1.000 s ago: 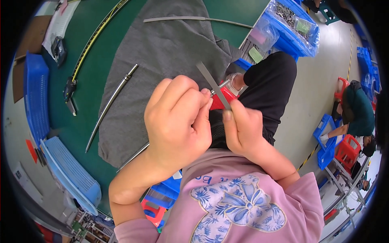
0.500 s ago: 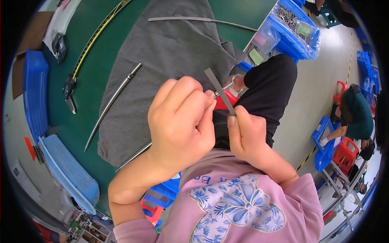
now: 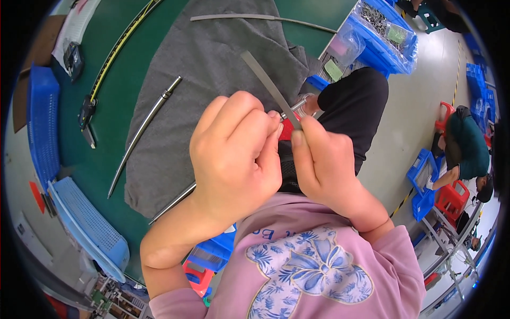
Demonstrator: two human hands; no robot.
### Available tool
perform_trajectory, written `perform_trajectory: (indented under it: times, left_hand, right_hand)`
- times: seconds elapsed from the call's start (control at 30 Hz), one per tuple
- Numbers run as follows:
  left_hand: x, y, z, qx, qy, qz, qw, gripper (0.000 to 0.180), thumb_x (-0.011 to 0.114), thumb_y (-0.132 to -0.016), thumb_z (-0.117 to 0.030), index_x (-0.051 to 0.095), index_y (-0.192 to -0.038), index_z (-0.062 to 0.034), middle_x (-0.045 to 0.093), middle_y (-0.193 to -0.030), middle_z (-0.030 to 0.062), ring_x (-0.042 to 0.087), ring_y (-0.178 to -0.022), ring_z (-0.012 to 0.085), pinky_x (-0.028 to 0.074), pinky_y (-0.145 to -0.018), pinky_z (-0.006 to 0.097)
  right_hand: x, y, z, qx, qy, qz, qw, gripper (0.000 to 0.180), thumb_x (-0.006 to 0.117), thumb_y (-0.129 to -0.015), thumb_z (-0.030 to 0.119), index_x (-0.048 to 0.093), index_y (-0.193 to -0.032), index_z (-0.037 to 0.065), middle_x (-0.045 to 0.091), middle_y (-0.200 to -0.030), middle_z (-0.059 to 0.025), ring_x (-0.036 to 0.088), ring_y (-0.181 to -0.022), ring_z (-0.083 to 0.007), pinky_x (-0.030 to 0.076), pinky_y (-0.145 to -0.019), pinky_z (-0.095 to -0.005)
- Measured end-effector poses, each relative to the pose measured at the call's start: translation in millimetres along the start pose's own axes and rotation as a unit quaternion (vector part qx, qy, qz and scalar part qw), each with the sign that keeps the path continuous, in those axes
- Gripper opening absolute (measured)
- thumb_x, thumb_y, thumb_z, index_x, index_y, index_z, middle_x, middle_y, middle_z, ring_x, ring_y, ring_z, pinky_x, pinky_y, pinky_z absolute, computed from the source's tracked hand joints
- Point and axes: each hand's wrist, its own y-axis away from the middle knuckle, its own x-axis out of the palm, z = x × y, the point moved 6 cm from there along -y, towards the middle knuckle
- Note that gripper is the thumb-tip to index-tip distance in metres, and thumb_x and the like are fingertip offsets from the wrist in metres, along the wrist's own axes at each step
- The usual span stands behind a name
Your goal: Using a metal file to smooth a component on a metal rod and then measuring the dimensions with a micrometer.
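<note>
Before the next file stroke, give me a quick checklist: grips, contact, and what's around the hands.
1. Right hand pinching the flat metal file: ok, thumb and fingers on its lower end.
2. Left hand closed around the small metal part: ok, though most of the part is hidden.
3. File touching the part: cannot tell, fingers cover the spot.
4. Curved metal rod lying apart on the grey cloth: ok.
5. Nearby seated person away from the hands: ok.

Green bench (image 3: 79,154), pale floor (image 3: 419,101), blue crates (image 3: 425,175).
</note>
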Motion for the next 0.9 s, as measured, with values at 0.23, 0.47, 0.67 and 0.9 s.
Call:
perform_trajectory:
  times: [0.23,0.47,0.67,0.9]
  left_hand:
    - [1,-1,-1,0.001,-0.011,0.011,1.000,0.019,0.067,-0.066,0.012,0.053,-0.069,0.0001,0.052,-0.069,0.0096,0.049,-0.059,0.0225,0.038,-0.052,0.029]
    - [1,-1,1,-0.005,-0.003,0.002,1.000,0.017,0.067,-0.064,0.008,0.054,-0.069,-0.0020,0.050,-0.071,0.0083,0.048,-0.060,0.0259,0.038,-0.052,0.035]
    - [0,0,1,-0.008,-0.004,-0.003,1.000,0.017,0.067,-0.063,0.008,0.054,-0.069,-0.0019,0.049,-0.070,0.0084,0.047,-0.060,0.0262,0.038,-0.051,0.035]
    - [0,1,1,-0.016,0.000,0.002,1.000,0.018,0.067,-0.063,0.008,0.054,-0.069,-0.0021,0.050,-0.070,0.0085,0.048,-0.060,0.0260,0.038,-0.051,0.035]
  right_hand:
    - [0,2,0,-0.016,0.001,-0.015,1.000,0.014,0.057,-0.085,0.012,0.048,-0.078,0.005,0.049,-0.049,-0.0110,0.053,-0.043,-0.0320,0.038,-0.040,-0.0404]
    - [-2,15,-7,0.009,0.020,0.026,0.999,0.013,0.057,-0.085,0.013,0.050,-0.082,0.003,0.051,-0.051,-0.0109,0.054,-0.044,-0.0319,0.039,-0.040,-0.0403]
    - [-2,21,-11,0.011,0.028,0.032,0.999,0.013,0.058,-0.084,0.012,0.048,-0.079,0.005,0.049,-0.049,-0.0110,0.053,-0.043,-0.0310,0.038,-0.039,-0.0406]
    - [-2,9,-2,-0.008,0.022,0.002,1.000,0.015,0.058,-0.085,0.013,0.048,-0.078,0.005,0.051,-0.052,-0.0098,0.054,-0.044,-0.0310,0.038,-0.040,-0.0395]
